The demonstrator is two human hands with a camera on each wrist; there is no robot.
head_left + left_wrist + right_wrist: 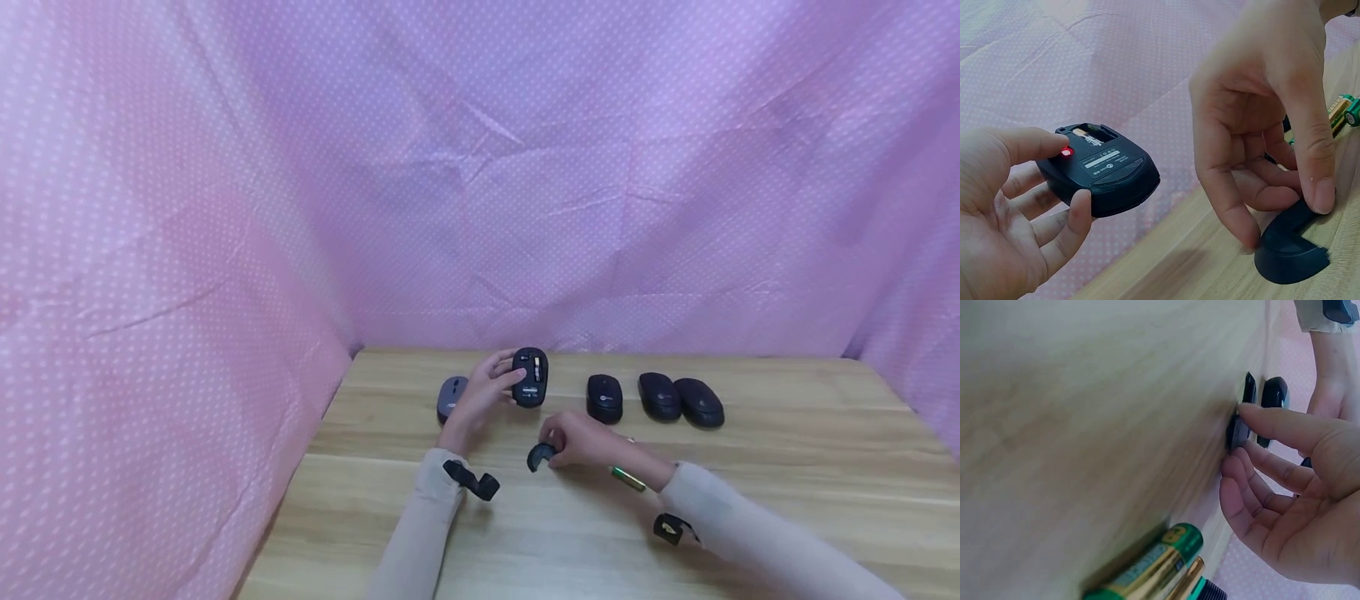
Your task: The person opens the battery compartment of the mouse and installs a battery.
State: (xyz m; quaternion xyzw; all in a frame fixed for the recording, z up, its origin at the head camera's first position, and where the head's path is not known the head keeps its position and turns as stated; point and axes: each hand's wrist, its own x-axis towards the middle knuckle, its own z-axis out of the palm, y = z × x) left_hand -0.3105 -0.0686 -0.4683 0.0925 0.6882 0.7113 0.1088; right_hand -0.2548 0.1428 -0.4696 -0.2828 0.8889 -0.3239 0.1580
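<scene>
My left hand [486, 390] grips a black computer mouse [1104, 169] by its sides, underside turned up. Its battery bay is uncovered with a battery [1088, 137] inside, and a red light glows by the thumb. Lower and to the right, my right hand [581, 437] pinches a curved black battery cover [1291, 250] between thumb and fingers, close over the wooden table. Green-and-gold batteries [1154, 565] lie on the table beside the right wrist; one green battery [628, 479] shows past the forearm in the head view.
A grey mouse [450, 396] sits behind the left hand. To the right stand a black mouse [604, 398] and two more dark mice, one mouse [660, 396] touching its neighbour [700, 402]. Pink dotted cloth [525, 208] hangs behind and at the sides of the wooden table [810, 450].
</scene>
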